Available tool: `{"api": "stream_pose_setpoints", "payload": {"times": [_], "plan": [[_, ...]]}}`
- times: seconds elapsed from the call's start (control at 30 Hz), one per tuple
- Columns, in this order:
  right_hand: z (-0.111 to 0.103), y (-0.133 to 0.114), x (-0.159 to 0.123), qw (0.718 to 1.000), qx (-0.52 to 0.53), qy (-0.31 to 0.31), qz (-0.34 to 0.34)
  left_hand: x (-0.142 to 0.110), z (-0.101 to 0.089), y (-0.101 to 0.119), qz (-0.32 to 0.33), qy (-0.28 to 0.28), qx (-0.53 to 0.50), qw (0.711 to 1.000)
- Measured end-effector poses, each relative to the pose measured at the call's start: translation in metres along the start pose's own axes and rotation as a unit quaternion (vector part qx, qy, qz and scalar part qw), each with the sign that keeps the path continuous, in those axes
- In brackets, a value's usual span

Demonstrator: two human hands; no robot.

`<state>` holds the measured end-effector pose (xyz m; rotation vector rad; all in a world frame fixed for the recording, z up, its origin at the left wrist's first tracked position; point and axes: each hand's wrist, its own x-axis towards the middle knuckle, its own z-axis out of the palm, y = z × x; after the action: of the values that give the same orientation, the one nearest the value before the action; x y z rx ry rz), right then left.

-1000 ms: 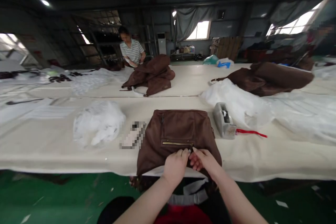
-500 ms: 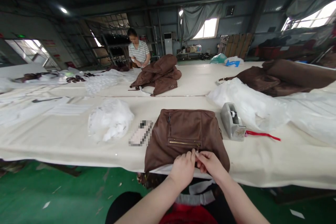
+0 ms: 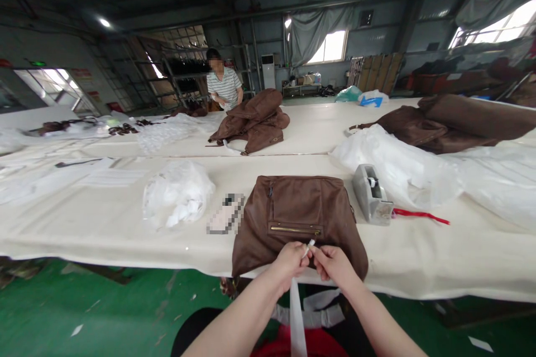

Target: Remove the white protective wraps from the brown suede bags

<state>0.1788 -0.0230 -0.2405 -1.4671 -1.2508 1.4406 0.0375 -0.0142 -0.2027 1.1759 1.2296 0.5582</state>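
Note:
A brown handbag [image 3: 293, 201] lies flat at the table's near edge, with a brass zipper [image 3: 295, 230] across its front. Just below that zipper, my left hand [image 3: 291, 259] is closed on a white strip [image 3: 298, 318], whose long tail hangs down toward my lap. A short white end pokes up above the left fingertips. My right hand [image 3: 334, 263] is pinched close beside it, its thumb and forefinger almost touching that white end. Whatever sits between the right fingertips is too small to make out.
A phone [image 3: 226, 215] and a bundle of clear plastic [image 3: 178, 192] lie left of the bag. To the right stands a grey tape dispenser [image 3: 371, 195] by a red ribbon [image 3: 422, 215]. Brown bags [image 3: 255, 120] are heaped further back, where a person [image 3: 225, 86] stands.
A white strip now shows in my left hand and hangs down below it. My hands have shifted slightly apart, and the left has turned. The bag stays in place.

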Motion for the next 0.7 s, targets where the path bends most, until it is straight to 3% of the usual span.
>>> {"api": "stream_pose_setpoints", "payload": {"times": [0.17, 0.23, 0.3, 0.37, 0.43, 0.53, 0.63, 0.7], "plan": [[-0.002, -0.006, -0.008, 0.995, -0.095, 0.013, -0.039, -0.013, -0.009, 0.002, -0.058, -0.143, -0.072, 0.985], [-0.019, -0.012, -0.013, 0.984, -0.146, 0.058, -0.081, -0.023, -0.023, 0.002, -0.009, -0.144, -0.074, 0.987], [-0.045, -0.018, -0.015, 0.954, -0.218, 0.168, -0.12, -0.031, -0.05, 0.002, 0.114, -0.018, -0.026, 0.993], [-0.071, -0.022, -0.011, 0.896, -0.305, 0.288, -0.143, -0.035, -0.089, 0.0, 0.222, 0.202, 0.033, 0.953], [-0.089, -0.024, -0.002, 0.861, -0.372, 0.317, -0.138, -0.034, -0.127, -0.004, 0.221, 0.326, 0.021, 0.919], [-0.097, -0.027, 0.015, 0.885, -0.389, 0.241, -0.091, -0.028, -0.163, -0.017, 0.17, 0.359, -0.025, 0.917], [-0.091, -0.03, 0.03, 0.933, -0.294, 0.207, -0.028, -0.023, -0.168, -0.031, 0.147, 0.352, -0.034, 0.924], [-0.086, -0.034, 0.035, 0.978, -0.142, 0.154, 0.011, -0.021, -0.166, -0.038, 0.138, 0.352, -0.033, 0.925]]}}
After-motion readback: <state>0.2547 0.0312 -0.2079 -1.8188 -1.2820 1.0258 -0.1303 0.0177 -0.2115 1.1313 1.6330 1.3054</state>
